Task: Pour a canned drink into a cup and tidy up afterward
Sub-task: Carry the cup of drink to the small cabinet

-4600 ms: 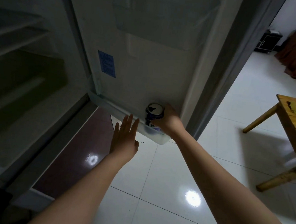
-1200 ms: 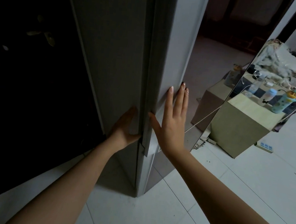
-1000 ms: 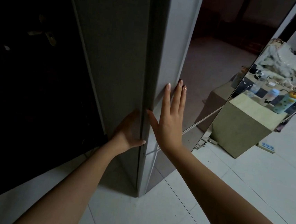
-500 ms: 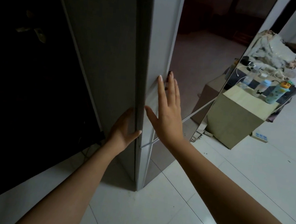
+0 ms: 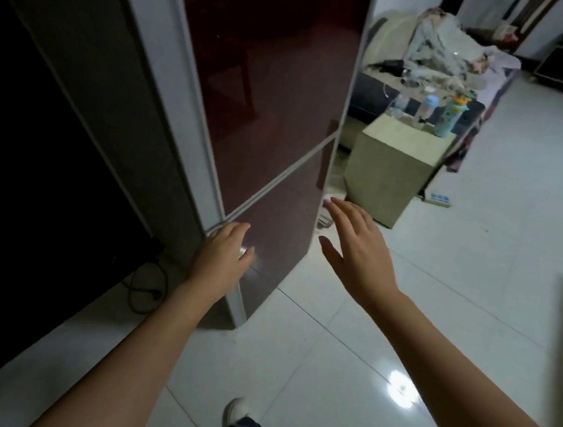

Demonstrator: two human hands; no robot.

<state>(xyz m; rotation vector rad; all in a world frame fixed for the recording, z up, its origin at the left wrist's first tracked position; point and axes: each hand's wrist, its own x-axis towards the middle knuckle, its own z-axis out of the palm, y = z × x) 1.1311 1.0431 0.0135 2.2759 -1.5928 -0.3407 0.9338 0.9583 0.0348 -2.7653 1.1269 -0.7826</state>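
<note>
Bare skin only: left hand [image 5: 226,254] is hovering at the lower fridge door [image 5: 263,242], fingers relaxed and gripping nothing; contact with the panel cannot be told. Right hand [image 5: 355,251] is hanging just off the door's right edge, fingers spread, palm down, empty. Both forearms are reaching forward at a low angle. Doors are sitting flush, which likely explains the empty palms. Dark red fridge [image 5: 267,91] is filling the centre. No can, no cup showing anywhere. Beyond, a beige cabinet [image 5: 384,164] is carrying bottles [image 5: 449,114]; white floor tiles [image 5: 326,372] are reflecting light.
</note>
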